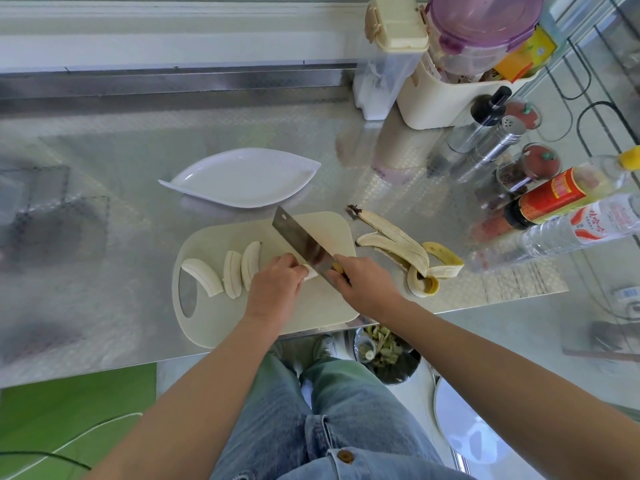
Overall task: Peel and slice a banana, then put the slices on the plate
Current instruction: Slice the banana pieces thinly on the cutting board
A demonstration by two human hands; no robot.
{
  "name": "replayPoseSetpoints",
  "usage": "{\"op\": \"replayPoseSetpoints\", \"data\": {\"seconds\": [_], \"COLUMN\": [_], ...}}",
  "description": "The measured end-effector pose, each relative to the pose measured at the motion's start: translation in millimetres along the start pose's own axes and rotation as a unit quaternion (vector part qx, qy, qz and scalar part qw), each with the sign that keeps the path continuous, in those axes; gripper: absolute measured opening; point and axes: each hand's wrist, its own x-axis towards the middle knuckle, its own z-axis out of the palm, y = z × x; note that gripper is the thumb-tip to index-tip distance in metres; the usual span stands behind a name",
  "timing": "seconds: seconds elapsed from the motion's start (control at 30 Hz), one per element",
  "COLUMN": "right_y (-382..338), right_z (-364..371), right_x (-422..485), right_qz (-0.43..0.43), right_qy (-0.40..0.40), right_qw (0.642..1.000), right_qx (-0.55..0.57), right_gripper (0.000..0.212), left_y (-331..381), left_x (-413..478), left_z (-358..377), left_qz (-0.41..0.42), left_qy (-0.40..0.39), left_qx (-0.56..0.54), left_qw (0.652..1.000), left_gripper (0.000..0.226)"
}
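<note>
On the cream cutting board (214, 320) lie three long banana slices (232, 273) side by side. My left hand (275, 284) pinches a remaining banana piece (310, 273) whose end shows at my fingertips. My right hand (365, 284) grips the handle of a cleaver (303, 245), its blade set against that piece. Beyond the board sits a white leaf-shaped plate (242, 178) with nothing on it. The banana peel (408, 252) lies to the right of the board.
Bottles, a shaker and jars (540, 192) crowd the right side of the metal counter (104, 188); storage boxes (433, 64) stand at the back right. The counter's front edge runs just below the board. A bin with scraps (384, 355) sits on the floor by my legs.
</note>
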Motion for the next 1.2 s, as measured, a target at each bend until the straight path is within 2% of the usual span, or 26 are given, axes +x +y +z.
{"op": "replayPoseSetpoints", "data": {"seconds": [0.7,0.83,1.03,1.2], "right_y": [-5,1,2,-4], "right_z": [-1,5,6,4], "right_x": [0,0,0,2], "right_qz": [-0.009,0.003,-0.003,-0.012], "right_qy": [-0.001,-0.013,0.008,-0.007], "right_qw": [0.999,0.998,1.0,0.999], "right_qx": [-0.04,-0.063,-0.029,-0.041], "right_gripper": [0.015,0.022,0.021,0.018], "left_y": [-2,-3,-3,-2], "left_x": [0,0,0,0], "left_z": [1,2,2,0], "left_qz": [0.005,0.002,0.004,0.003], "left_qy": [0.002,0.003,0.0,0.005], "left_qx": [0.0,-0.001,-0.004,-0.005], "left_qw": [1.0,1.0,1.0,1.0], "left_gripper": [0.009,0.008,0.009,0.011]}}
